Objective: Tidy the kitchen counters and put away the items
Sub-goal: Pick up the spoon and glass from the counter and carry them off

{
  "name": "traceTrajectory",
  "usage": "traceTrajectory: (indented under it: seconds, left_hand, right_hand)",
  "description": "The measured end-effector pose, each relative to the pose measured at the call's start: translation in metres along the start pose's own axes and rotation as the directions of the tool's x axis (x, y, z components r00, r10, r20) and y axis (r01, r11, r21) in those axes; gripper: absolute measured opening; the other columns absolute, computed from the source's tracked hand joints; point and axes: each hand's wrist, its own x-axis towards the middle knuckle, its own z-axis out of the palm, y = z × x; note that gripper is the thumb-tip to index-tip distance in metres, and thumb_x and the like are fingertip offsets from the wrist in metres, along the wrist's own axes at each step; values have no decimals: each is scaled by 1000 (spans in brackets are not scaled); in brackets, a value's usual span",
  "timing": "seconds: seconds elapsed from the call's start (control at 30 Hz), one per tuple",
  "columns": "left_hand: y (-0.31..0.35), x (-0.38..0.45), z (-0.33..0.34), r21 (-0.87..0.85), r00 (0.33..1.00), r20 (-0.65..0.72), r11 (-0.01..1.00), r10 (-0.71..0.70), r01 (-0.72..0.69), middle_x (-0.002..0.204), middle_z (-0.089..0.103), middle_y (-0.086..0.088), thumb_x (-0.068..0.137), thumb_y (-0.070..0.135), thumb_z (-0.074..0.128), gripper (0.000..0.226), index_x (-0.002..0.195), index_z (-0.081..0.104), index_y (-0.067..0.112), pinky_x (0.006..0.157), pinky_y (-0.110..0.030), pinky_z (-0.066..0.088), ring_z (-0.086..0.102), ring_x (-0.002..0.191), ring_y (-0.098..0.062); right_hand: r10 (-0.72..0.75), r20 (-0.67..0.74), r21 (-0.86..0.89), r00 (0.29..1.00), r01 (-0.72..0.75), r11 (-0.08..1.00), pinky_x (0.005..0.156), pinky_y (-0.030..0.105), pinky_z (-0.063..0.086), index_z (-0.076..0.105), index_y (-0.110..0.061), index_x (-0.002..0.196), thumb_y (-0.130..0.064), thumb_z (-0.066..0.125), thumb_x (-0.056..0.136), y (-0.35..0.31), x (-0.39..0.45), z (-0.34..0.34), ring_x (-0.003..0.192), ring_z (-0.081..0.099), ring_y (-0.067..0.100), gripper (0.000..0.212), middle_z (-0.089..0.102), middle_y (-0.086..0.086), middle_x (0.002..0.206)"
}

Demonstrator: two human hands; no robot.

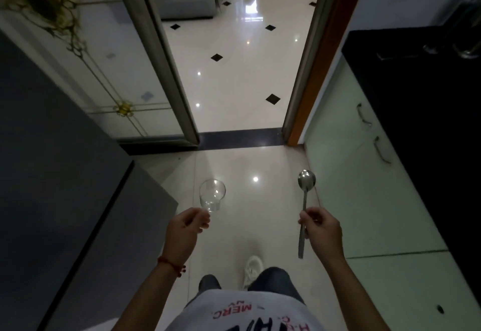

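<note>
**A:** What's closest to you in the picture?

**B:** At the bottom centre is your white printed shirt [242, 315], with dark trouser knees and one white shoe [253, 271] just above it. Both your forearms reach up from there.

**A:** What are your hands doing?

**B:** Your left hand [186, 229], at lower centre-left, has its fingers closed around the base of one clear glass [212, 195]. The glass rises from your fingertips toward the top of the frame, mouth furthest from you. A red thread bracelet [170, 265] circles that wrist. Your right hand [321, 229], at lower centre-right, pinches the shaft of one metal spoon [304, 205]. Its long axis runs almost straight up and down the frame: bowl above your hand, handle tip below.

**A:** And further out?

**B:** Pale cabinet doors [364, 200] with two handles fill the right side beneath a black counter [416, 96]; your right hand is the nearer one, so the spoon probably goes there first. A dark grey surface [65, 174] fills the left. An open doorway [242, 70] lies ahead, at upper centre.
</note>
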Motion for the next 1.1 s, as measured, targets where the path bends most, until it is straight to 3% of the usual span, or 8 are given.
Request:
traceTrajectory:
  seconds: [0.27, 0.43, 0.53, 0.63, 0.8, 0.93, 1.03, 1.1]
  left_hand:
    - [52, 101, 49, 32, 995, 101, 999, 6, -9, 69, 64, -5, 88, 7, 53, 25, 68, 63, 17, 62, -22, 47, 61, 68, -18]
    - [84, 186, 90, 73, 973, 226, 995, 51, -69, 64, 65, 0, 87, 8, 54, 24, 69, 64, 19, 62, -23, 48, 62, 69, -17]
    - [111, 242, 120, 86, 948, 305, 989, 88, -120, 61, 66, 0, 87, 9, 55, 23, 69, 64, 20, 62, -22, 48, 62, 69, -17]
    - [147, 297, 153, 99, 901, 415, 978, 127, -184, 68, 65, 0, 88, 9, 54, 23, 70, 64, 21, 63, -21, 48, 61, 69, -16]
    - [207, 374, 211, 110, 780, 599, 946, 182, -305, 65, 69, 10, 88, 15, 54, 20, 72, 66, 18, 62, -18, 49, 62, 65, -2]
    - [249, 404, 265, 78, 702, 668, 914, 249, -398, 58, 66, 3, 88, 13, 54, 21, 71, 67, 13, 57, -8, 48, 60, 62, 1]
    - [272, 417, 309, 59, 650, 715, 904, 258, -423, 60, 68, 16, 88, 11, 54, 25, 68, 66, 21, 57, -5, 47, 61, 62, 4]
    - [283, 420, 338, 34, 622, 742, 912, 251, -408, 58, 68, 10, 88, 9, 53, 26, 68, 66, 19, 57, -5, 47, 60, 59, 4]
  right_hand:
    - [-32, -63, 32, 998, 34, 999, 64, 32, 54, 56, -27, 68, -9, 62, 84, -64, 120, 1, 67, 61, 13, 25, 63, -5, 67]
    - [10, -173, 53, 985, -1, 999, 49, 12, 49, 56, -26, 67, -8, 62, 84, -75, 184, -6, 61, 59, 11, 25, 63, -3, 66]
    - [57, -260, 86, 964, -36, 996, 50, 17, 48, 56, -26, 66, -7, 62, 83, -82, 223, -13, 57, 58, 10, 26, 63, -2, 66]
    - [103, -361, 133, 927, -58, 989, 47, 13, 48, 56, -26, 66, -6, 62, 84, -97, 258, -25, 50, 59, 2, 27, 63, -2, 65]
    - [197, -498, 255, 844, -75, 964, 43, 9, 44, 59, -18, 71, -3, 60, 85, -109, 297, -44, 59, 56, 14, 20, 63, 4, 68]
    - [284, -563, 323, 776, -110, 940, 45, 10, 44, 60, -14, 71, -3, 59, 85, -105, 313, -58, 54, 55, 7, 18, 63, 4, 67]
    - [338, -613, 349, 714, -140, 927, 51, 19, 46, 61, -13, 71, -6, 59, 85, -102, 322, -78, 44, 52, -1, 16, 63, 3, 63]
    - [357, -636, 361, 684, -144, 921, 48, 16, 46, 61, -11, 74, -8, 59, 86, -97, 331, -95, 44, 53, -1, 13, 64, 4, 65]
